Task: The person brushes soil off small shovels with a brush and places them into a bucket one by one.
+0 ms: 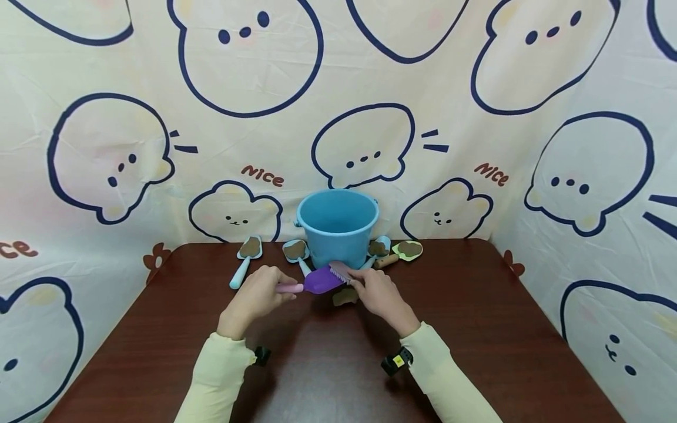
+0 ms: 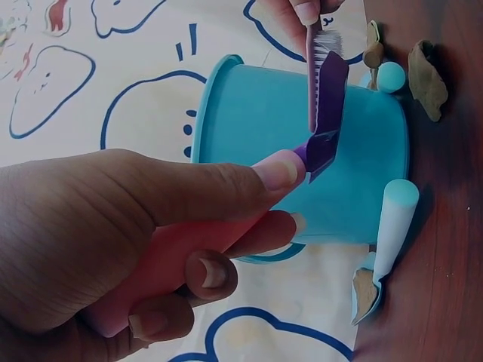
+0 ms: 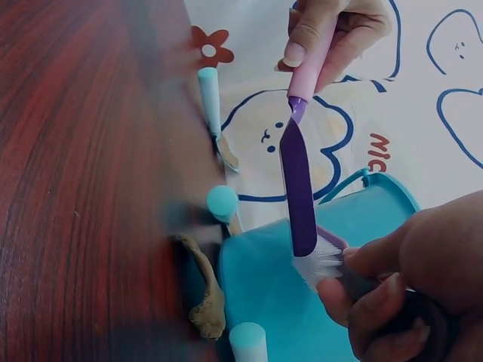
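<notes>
Purple shovel (image 1: 319, 281) gripped in left hand (image 1: 258, 298), brush (image 1: 343, 270) in right hand (image 1: 383, 298). Might twist and knock the far bucket (image 1: 339, 244), if scrubbed too strongly.

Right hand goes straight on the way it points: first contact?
Probably the purple shovel with a pink handle; the white-bristled brush in the right hand appears to touch it, though exact depth is hard to judge.

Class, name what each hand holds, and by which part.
Left hand: the purple scoop, by its pink handle. Right hand: the brush, by its handle.
</notes>
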### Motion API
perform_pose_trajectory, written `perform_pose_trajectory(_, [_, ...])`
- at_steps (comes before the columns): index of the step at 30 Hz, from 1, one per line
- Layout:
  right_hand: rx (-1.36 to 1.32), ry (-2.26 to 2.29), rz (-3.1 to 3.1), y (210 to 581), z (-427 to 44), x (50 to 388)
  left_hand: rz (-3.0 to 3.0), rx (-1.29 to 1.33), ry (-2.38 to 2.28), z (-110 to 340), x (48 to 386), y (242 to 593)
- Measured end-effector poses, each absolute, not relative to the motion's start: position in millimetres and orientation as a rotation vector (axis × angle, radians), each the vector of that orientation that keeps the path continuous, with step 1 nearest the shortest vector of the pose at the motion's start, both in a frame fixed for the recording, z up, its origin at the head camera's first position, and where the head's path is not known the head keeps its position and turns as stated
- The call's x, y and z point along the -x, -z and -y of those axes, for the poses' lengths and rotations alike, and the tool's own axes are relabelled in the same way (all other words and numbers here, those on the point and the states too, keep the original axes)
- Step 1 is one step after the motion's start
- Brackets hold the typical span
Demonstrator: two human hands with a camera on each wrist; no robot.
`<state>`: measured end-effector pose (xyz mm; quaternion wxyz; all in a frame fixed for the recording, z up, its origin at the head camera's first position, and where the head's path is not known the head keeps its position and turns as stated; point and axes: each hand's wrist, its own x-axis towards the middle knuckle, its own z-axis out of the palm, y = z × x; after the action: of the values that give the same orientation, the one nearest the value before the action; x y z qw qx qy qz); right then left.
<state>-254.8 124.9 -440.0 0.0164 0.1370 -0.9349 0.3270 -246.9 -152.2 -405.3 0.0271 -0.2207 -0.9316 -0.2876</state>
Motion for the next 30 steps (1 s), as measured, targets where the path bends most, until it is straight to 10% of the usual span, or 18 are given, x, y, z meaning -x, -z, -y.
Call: perform_pose_trajectory(30, [-0.253,-1.241,3.078,426.7,-149.9,256.1,2.863,0.691,0.978,156.6,242.8,401.0])
